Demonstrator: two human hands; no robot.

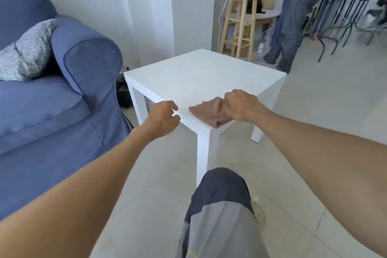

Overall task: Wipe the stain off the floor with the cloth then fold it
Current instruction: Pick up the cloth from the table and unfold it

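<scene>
A brown cloth (211, 113) lies bunched on the near corner of a white side table (199, 75). My right hand (240, 105) rests on the cloth's right side, fingers closed into its folds. At the table's near left edge, just left of the cloth, my left hand (162, 116) hovers with its fingers curled and apart, holding nothing. On the pale tiled floor (293, 174), a small pale spot (255, 198) lies near my knee; I cannot tell whether it is the stain.
A blue armchair (62, 94) with a striped cushion (27, 52) stands close on the left. My knee (222, 205) is below the table corner. Behind the table are a wooden stool (238, 25), a standing person (299, 16) and folding tables (351, 6).
</scene>
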